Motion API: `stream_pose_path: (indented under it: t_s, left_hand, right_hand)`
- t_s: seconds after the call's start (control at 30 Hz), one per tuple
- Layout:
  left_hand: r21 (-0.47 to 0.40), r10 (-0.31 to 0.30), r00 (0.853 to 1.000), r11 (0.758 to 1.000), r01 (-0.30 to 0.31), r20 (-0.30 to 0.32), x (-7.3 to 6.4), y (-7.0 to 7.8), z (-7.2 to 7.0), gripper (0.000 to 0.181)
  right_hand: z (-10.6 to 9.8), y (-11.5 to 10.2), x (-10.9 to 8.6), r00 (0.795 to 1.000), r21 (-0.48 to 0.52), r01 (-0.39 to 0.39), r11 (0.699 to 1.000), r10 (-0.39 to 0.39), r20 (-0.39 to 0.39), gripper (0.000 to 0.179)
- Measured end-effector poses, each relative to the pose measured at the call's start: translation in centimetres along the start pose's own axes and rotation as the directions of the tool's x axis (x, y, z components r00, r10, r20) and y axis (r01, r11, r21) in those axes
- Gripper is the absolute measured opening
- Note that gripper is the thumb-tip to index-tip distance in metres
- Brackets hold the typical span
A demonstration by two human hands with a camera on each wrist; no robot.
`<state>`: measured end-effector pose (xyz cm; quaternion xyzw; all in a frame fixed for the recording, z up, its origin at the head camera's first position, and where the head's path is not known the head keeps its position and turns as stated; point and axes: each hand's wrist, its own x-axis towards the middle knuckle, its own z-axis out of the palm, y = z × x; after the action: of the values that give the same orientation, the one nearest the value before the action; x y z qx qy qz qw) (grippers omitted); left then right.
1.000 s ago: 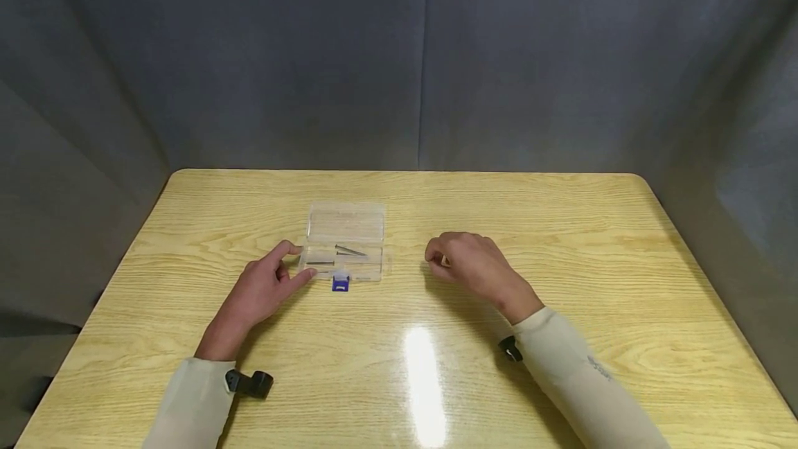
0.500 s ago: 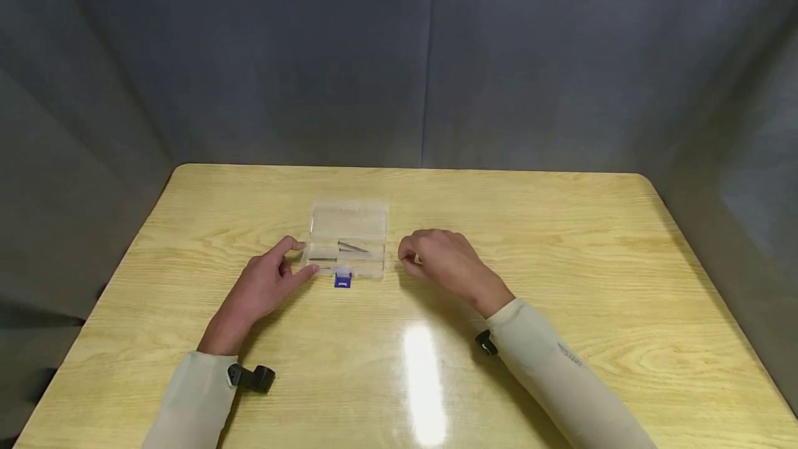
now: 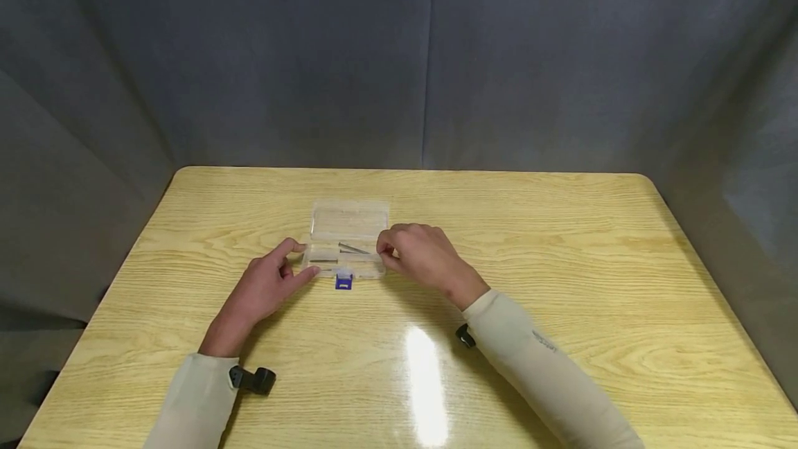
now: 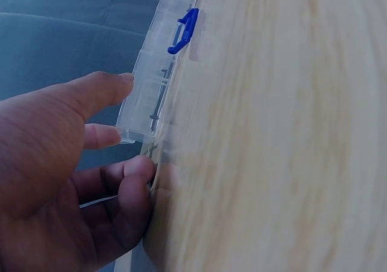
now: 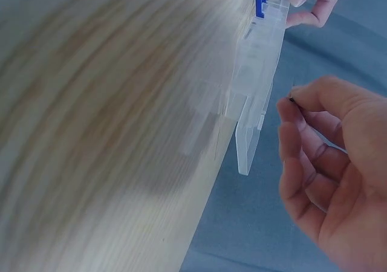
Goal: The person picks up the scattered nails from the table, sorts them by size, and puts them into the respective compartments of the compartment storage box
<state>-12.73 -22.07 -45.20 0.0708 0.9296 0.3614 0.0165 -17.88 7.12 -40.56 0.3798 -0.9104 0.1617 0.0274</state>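
Note:
A clear plastic compartment box (image 3: 361,271) lies on the table, its lid (image 3: 349,220) swung back and its blue latch (image 3: 343,282) facing the near side. My left hand (image 3: 264,289) grips the box's left end between thumb and fingers. Thin metal nails (image 3: 353,249) lie in the back compartment, and another nail (image 3: 323,260) lies further left. Over the box's right end, my right hand (image 3: 420,258) pinches a small thin nail (image 5: 292,99) between thumb and forefinger. Only its dark end shows in the right wrist view; the fingers hide most of it.
The wooden table (image 3: 561,248) extends around the box on every side. A grey curtain (image 3: 299,61) hangs behind it and at both sides. A dark wrist camera (image 3: 252,380) sits on the left sleeve. Bright glare (image 3: 427,386) marks the near tabletop.
My right hand has moved left across the table to the box's right end, fingers still pinched. My left hand has stayed on the box, which has hardly moved.

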Motion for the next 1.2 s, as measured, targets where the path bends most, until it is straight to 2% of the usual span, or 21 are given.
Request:
stream_pose_path:
  t_s: [0.63,1.0,1.2]
  left_hand:
    - [0.008,0.005,1.000,1.000,-0.005,-0.008,0.1,0.1,0.0,0.038]
    - [0.031,0.001,1.000,1.000,-0.001,-0.002,0.0,0.3,-0.1,0.040]
    - [0.090,0.007,1.000,0.996,-0.008,0.008,-0.2,1.0,-0.3,0.043]
  right_hand:
    - [0.6,-0.8,1.2,0.999,0.033,-0.020,0.999,0.019,0.036,0.014]
    - [0.2,-0.3,-0.1,0.999,0.041,-0.037,0.998,0.036,0.033,0.012]
    - [-0.5,0.4,-1.7,0.999,0.046,-0.048,0.998,0.048,0.007,0.012]
